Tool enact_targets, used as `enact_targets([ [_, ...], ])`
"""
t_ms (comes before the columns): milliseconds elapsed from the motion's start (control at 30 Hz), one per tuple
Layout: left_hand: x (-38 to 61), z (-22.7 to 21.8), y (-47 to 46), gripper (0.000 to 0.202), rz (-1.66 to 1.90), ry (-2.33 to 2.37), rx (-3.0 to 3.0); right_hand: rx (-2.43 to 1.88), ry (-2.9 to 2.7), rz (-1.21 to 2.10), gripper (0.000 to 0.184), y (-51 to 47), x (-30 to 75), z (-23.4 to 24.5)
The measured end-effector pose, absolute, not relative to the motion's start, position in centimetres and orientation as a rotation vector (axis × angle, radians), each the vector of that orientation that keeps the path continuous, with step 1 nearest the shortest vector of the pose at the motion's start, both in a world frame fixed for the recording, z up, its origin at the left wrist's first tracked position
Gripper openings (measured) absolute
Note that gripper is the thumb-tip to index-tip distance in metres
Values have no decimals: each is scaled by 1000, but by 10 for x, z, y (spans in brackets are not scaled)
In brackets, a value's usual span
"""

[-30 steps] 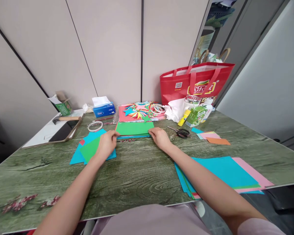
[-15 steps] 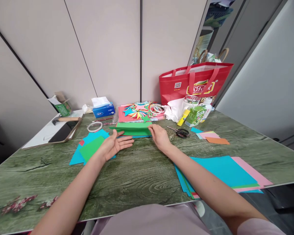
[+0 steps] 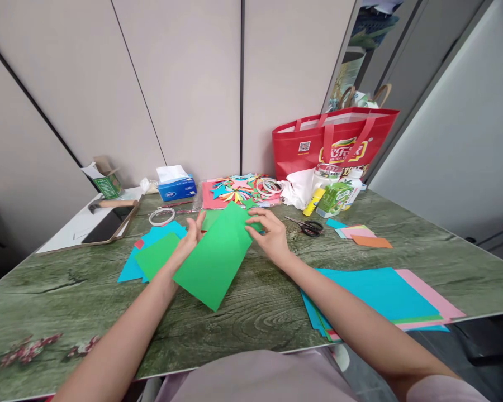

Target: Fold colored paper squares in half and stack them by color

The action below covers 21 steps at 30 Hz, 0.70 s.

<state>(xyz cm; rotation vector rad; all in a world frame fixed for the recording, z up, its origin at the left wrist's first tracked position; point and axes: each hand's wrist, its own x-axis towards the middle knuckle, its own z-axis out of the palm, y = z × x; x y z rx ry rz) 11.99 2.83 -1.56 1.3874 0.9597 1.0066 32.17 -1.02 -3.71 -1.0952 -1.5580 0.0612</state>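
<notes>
A green sheet of paper (image 3: 216,257) is raised at a slant above the table, its lower corner toward me. My right hand (image 3: 270,231) is closed on it, thumb and fingertips pinching near its upper right edge. Along the sheet's left edge stands my left hand (image 3: 186,243), thumb and fingers stretched and apart; the sheet hides part of it. Behind the raised sheet, more green paper (image 3: 210,218) lies on the table. Left of my left wrist is another green sheet (image 3: 157,254) on top of blue paper (image 3: 129,267).
Scissors (image 3: 310,227), a yellow glue stick (image 3: 314,201) and small paper strips (image 3: 371,241) lie to the right. A stack of blue and pink sheets (image 3: 377,293) is under my right forearm. Behind are a tape roll (image 3: 162,216), tissue box (image 3: 177,188), colourful paper stars (image 3: 237,192) and red bag (image 3: 302,151).
The green sheet has swung up and toward me, from lying low and edge-on to showing its broad face. My left hand has turned upright beside it; my right hand has shifted slightly.
</notes>
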Motion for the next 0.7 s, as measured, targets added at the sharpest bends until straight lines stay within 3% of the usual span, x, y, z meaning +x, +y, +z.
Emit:
enact_targets([
  [167, 117, -9, 18, 67, 883, 832, 1148, -1277, -1499, 259, 14, -6, 323, -43],
  [300, 114, -2, 8, 61, 759, 692, 1339, -1361, -1424, 388, 15, 2, 329, -51],
  [433, 113, -2, 8, 41, 619, 667, 1613, -1310, -1444, 441, 17, 3, 332, -54],
  [567, 114, -4, 12, 23, 733, 799, 1755, -1225, -1477, 511, 18, 0, 328, -52],
  [700, 116, -6, 14, 26, 838, 912, 1693, -1149, -1416, 613, 15, -1, 323, -48],
])
